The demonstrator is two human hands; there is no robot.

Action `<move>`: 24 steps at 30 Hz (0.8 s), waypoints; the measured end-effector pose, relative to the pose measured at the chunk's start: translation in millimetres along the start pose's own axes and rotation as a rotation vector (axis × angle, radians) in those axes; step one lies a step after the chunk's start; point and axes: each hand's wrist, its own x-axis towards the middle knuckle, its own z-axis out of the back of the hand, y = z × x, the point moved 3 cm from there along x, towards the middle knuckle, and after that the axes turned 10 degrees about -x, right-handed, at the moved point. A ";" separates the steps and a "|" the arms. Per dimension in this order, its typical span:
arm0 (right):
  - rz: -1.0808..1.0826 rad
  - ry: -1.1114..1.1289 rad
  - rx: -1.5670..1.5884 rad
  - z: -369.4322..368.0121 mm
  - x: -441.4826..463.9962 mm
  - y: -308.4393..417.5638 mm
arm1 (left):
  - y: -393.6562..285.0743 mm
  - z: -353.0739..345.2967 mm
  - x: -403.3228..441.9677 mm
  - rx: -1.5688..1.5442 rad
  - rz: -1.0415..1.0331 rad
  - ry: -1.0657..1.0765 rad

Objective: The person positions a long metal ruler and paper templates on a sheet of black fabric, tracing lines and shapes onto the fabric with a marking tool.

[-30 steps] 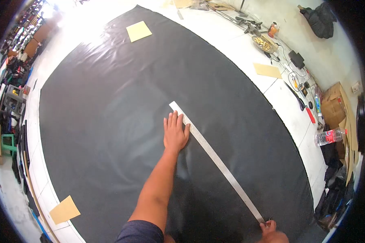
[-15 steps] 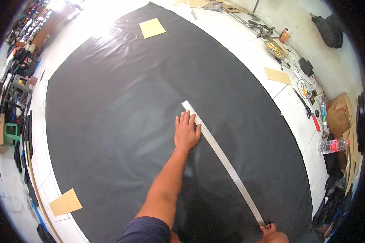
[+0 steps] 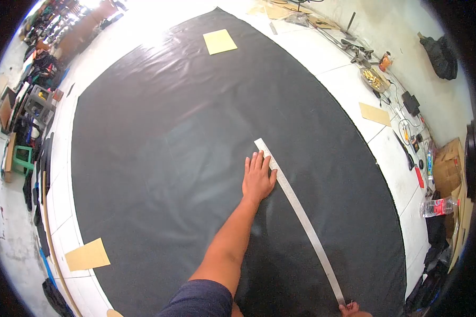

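A long metal ruler (image 3: 304, 216) lies diagonally on a large sheet of black material (image 3: 143, 142). My left hand (image 3: 258, 177) rests flat near the ruler's far end, its fingers stretched out and the thumb across the metal. At the near end, by the bottom edge of the view, my right hand (image 3: 353, 308) has its fingers closed. A thin tip seems to stick out from them, but I cannot make out what it is. Part of that hand is cut off by the frame.
Yellowish card pieces lie at the sheet's far end (image 3: 220, 42), its left edge (image 3: 88, 254) and on the tiles at right (image 3: 375, 114). Red-handled scissors (image 3: 419, 176), a bowl (image 3: 374, 80) and a plastic bottle (image 3: 440, 207) line the right wall. A green stool (image 3: 23, 159) is at left.
The whole view has shifted, so the sheet and ruler appear farther right. My left hand stays flat on the ruler; my right hand remains at its near end, slightly lower in the frame.
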 end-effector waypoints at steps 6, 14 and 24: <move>0.042 -0.008 0.024 -5.7 8.9 -10.0 | 2.0 -4.9 0.5 -0.017 0.003 -0.017; 0.100 -0.016 0.054 -22.1 20.2 -44.6 | -0.9 -1.3 -0.1 -0.036 0.004 -0.019; -0.013 0.033 0.025 -3.8 3.5 -7.8 | 1.1 -3.8 -0.6 -0.028 -0.018 -0.045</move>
